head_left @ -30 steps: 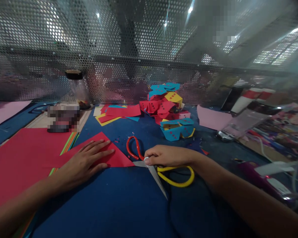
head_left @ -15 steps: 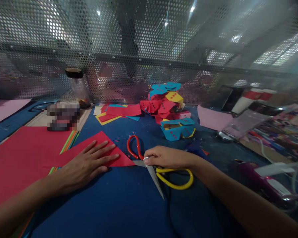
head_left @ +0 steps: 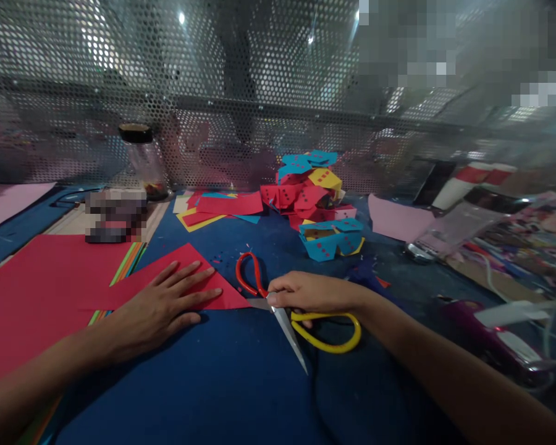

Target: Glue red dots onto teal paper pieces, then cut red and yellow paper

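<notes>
The scissors [head_left: 287, 332], blades apart, were well in from the far edge of the surface [head_left: 189, 389], pinched near the pivot by the right grip [head_left: 315, 292]; the left grip [head_left: 162, 309], fingers spread, rested on red paper [head_left: 189, 262]; folded paper shapes [head_left: 308, 196] stood nearer that edge

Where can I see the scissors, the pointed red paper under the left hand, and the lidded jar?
Scissors [head_left: 290, 334]: head view, on a blade.
Pointed red paper [head_left: 186, 253]: head view, near its upper corner.
Lidded jar [head_left: 143, 162]: head view, on its clear side.
</notes>
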The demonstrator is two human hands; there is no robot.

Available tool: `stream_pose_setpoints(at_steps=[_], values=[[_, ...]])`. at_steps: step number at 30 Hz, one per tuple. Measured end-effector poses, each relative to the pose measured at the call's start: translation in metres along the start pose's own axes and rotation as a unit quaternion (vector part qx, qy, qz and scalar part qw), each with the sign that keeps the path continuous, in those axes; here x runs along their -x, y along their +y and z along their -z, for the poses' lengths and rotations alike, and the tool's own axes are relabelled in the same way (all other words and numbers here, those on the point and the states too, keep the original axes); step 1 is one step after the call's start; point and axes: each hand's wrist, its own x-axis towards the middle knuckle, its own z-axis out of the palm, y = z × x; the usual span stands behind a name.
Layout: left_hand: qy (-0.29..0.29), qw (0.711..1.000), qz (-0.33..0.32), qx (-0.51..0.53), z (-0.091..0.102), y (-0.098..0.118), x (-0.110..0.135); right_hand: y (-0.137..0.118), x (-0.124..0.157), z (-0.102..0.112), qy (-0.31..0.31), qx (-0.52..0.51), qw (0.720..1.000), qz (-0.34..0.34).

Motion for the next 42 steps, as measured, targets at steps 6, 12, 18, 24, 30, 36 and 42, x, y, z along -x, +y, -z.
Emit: stream_pose_setpoints(at_steps=[6,12,18,24,30,36,42], values=[[-0.009,1.000,0.002,0.005,0.001,0.000,0.000,0.002,-0.001,-0.002,0.007,-0.005,1.000,0.008],[0.010,1.000,0.003,0.019,0.001,0.001,-0.001,0.000,0.002,-0.002,-0.006,0.004,1.000,0.002],[0.007,1.000,0.001,0.030,0.003,0.001,-0.001,-0.001,0.000,-0.004,0.018,0.027,0.999,0.006],[-0.007,0.999,0.022,0.034,0.006,0.005,-0.002,-0.001,-0.001,-0.005,0.021,0.014,1.000,-0.005],[0.005,0.998,0.031,0.046,0.016,-0.001,-0.001,0.001,0.000,-0.005,0.025,-0.001,1.000,0.005],[-0.012,0.999,0.039,0.024,0.013,-0.013,0.001,-0.002,-0.001,-0.008,0.023,-0.025,0.999,-0.012],[-0.009,0.999,0.042,0.019,0.006,-0.016,0.002,-0.010,-0.003,-0.013,0.042,-0.002,0.999,-0.020]])
